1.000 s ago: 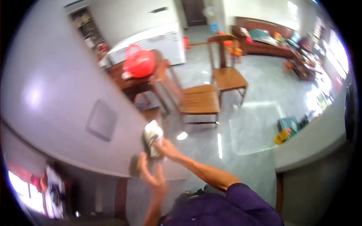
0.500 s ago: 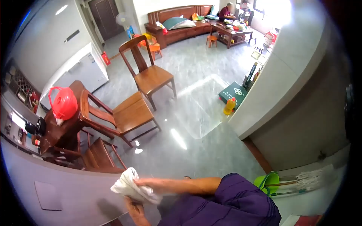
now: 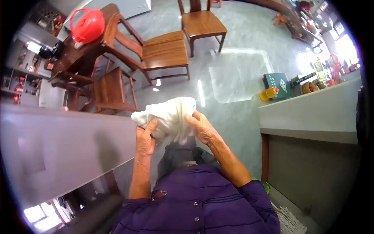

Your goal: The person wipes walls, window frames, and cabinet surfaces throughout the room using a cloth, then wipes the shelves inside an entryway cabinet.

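Observation:
A bunched white cloth (image 3: 167,117) is in front of my body at waist height, its folds loose and partly hanging. My left hand (image 3: 145,140) grips its lower left part, with the thumb on top. On the right edge my right hand (image 3: 203,128) is closed on the fabric, thumb on the near face. The fingers of both hands are partly hidden under or behind the cloth.
A pale wall (image 3: 78,148) runs close on my left. Wooden chairs (image 3: 165,50) stand ahead by a table (image 3: 64,62) bearing a red plastic object (image 3: 89,26). At right, a yellow bottle (image 3: 269,93) and green box (image 3: 279,82) are by a ledge (image 3: 311,117). A mop head (image 3: 288,220) lies lower right.
My view has tilted down and turned. The cloth is more spread and nearer the picture's middle. My right hand has moved from across the cloth to its right edge, apart from my left.

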`<state>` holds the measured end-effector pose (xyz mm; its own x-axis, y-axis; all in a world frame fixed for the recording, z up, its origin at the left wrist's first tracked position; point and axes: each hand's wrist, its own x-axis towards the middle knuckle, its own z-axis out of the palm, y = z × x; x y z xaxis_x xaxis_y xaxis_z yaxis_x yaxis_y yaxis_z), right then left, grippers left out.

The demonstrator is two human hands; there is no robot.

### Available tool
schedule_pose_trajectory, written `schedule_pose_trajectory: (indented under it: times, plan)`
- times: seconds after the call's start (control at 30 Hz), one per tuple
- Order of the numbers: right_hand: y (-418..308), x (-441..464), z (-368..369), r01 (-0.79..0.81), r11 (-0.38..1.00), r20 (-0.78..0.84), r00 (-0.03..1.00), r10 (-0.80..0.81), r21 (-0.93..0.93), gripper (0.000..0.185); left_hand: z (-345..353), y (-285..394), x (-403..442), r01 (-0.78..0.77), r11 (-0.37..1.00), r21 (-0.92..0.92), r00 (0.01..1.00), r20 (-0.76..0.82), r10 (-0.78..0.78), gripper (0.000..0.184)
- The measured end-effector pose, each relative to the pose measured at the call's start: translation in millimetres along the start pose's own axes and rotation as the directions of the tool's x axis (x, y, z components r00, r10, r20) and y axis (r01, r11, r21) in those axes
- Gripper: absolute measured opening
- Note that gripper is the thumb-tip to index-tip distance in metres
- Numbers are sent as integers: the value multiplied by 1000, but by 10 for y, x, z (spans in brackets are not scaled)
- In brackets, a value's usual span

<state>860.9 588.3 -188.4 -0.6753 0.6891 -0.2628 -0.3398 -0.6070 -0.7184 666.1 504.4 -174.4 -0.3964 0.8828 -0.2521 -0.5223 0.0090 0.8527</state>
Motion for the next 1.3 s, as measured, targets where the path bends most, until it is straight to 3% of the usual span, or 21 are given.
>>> schedule_pose_trajectory:
  times: [0.1,0.2,0.3,0.33,0.4,0.43,0.5,0.53,0.63,0.7,0.8,0.9,1.03,1.1,1.2,1.3]
  plan:
    - [-152,69,-199,63,962,-217,968,-123,-266,46,142,-132,285,80,997,4,994,68,-80,33]
    - [-310,294,-582,19,954,-298,948,-112,-299,41,437,-202,663,95,995,-4,989,111,-94,29]
    - [-467,475,-878,73,947,-397,896,-200,-313,35,766,-242,1050,70,998,0,990,121,-70,27]
    - [-514,525,-946,137,904,-395,865,-308,-405,32,748,-300,1213,108,993,51,981,156,-115,31]
    - [-676,629,-1075,238,772,-376,765,-523,-590,27,810,-368,1540,133,984,121,984,105,-146,32]
    - [-852,632,-1028,215,663,-346,716,-606,-717,31,882,-413,1706,153,976,157,980,102,-171,33]
    - [-965,749,-1091,234,197,-57,496,-867,-952,39,948,-481,1972,186,947,262,972,93,-217,33]
    - [-917,812,-1248,327,145,28,472,-881,-934,39,987,-552,2059,145,941,304,971,140,-195,33]
    - [-1094,796,-1247,313,407,-176,566,-805,-858,33,1021,-682,2232,45,914,403,931,314,-185,37]
    - [-1180,772,-1375,178,413,-262,540,-800,-893,33,1096,-772,2312,119,913,389,889,367,-273,39]
    - [-1337,752,-1415,119,247,-170,448,-878,-962,28,1218,-824,2457,173,889,424,827,428,-365,39]
    - [-1360,592,-1652,91,373,-266,547,-794,-923,35,1510,-1044,2449,262,852,453,778,423,-464,36]
    - [-1404,555,-2010,192,739,-562,536,-630,-646,28,1938,-1247,2495,215,878,427,815,416,-402,34]
    - [-1319,650,-2280,197,908,-714,565,-414,-370,25,2191,-1285,2541,162,887,432,839,414,-354,32]
    - [-1487,791,-2528,199,879,-714,520,-469,-433,26,2591,-1397,2620,56,907,417,859,443,-257,29]
    - [-1806,741,-2783,205,798,-656,473,-588,-567,31,2949,-1541,2699,36,886,462,897,376,-232,30]
